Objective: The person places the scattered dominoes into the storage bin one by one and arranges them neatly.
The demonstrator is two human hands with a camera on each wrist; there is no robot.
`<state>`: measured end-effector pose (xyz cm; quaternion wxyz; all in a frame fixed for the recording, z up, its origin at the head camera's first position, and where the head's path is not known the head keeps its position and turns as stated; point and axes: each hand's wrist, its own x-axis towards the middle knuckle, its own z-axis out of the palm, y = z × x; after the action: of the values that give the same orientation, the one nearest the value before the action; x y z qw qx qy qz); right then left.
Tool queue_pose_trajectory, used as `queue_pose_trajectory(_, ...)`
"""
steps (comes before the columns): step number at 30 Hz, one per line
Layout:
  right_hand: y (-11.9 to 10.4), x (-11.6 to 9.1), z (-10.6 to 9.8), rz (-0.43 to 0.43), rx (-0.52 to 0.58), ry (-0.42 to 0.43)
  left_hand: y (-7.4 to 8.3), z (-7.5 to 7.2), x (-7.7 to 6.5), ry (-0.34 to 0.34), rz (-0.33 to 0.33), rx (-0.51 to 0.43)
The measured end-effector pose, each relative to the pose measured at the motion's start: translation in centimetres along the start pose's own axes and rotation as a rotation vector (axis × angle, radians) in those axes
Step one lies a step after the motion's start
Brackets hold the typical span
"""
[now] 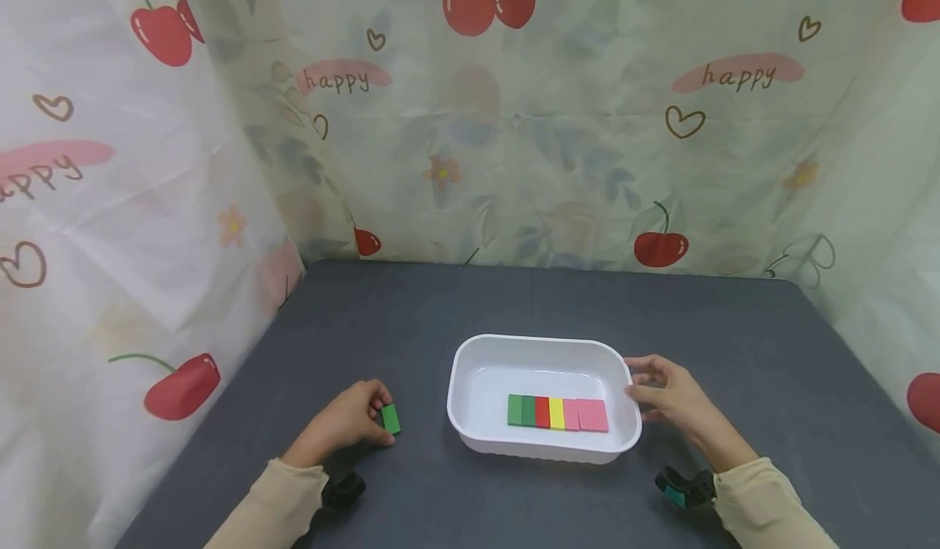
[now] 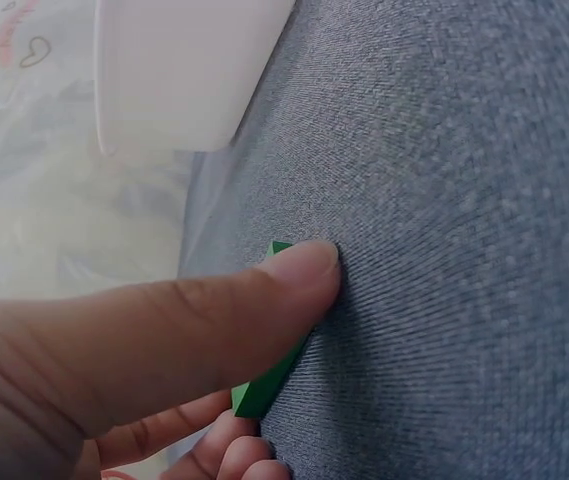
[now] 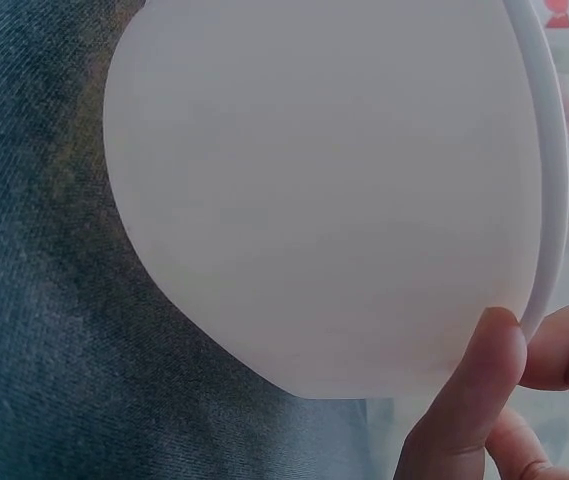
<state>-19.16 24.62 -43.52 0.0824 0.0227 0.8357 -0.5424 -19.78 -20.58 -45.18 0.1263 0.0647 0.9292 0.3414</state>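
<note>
On the dark table, left of the white plastic basin (image 1: 481, 443), my left hand (image 1: 352, 418) pinches a small green block (image 1: 392, 420). In the left wrist view the thumb (image 2: 299, 270) covers part of that green block (image 2: 264, 390), and the other fingertips touch its far end. My right hand (image 1: 676, 398) pinches the basin's right rim, thumb outside, as the right wrist view shows against the basin's wall (image 3: 334, 200). Inside the basin a row of flat coloured blocks (image 1: 542, 412) lies side by side: green, darker green, red, yellow and pink.
Patterned curtains (image 1: 514, 141) with cherries and "happy" print hang behind the dark table (image 1: 411, 304) and at both sides. Black bands (image 1: 343, 490) show at the wrists, near the cream sleeves.
</note>
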Motion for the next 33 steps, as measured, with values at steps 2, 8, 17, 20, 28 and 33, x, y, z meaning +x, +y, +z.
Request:
queue_pose_trajectory(2, -0.1, 0.0, 0.0, 0.002, -0.004, -0.002, 0.0, 0.1, 0.0, 0.001, -0.012, -0.003)
queue_pose_trajectory(8, 0.0, 0.1, 0.0, -0.007, -0.007, -0.005, 0.0, 0.1, -0.1, 0.01, -0.016, -0.012)
queue_pose_trajectory(17, 0.5, 0.3, -0.1, -0.025, -0.014, -0.01, 0.6, -0.4, -0.1, 0.02, -0.054, -0.023)
queue_pose_trajectory(20, 1.6, 0.9, -0.1, -0.019, 0.001, 0.001, 1.0, -0.8, -0.2, 0.028, -0.05, -0.036)
queue_pose_trajectory(28, 0.7, 0.4, -0.1, -0.026, 0.004, -0.012, 2.7, -1.8, -0.5, 0.065, 0.018, -0.108)
queue_pose_trajectory(33, 0.1, 0.1, -0.1, -0.013, 0.006, -0.009, 4.3, -2.2, -0.8, 0.079, 0.062, -0.185)
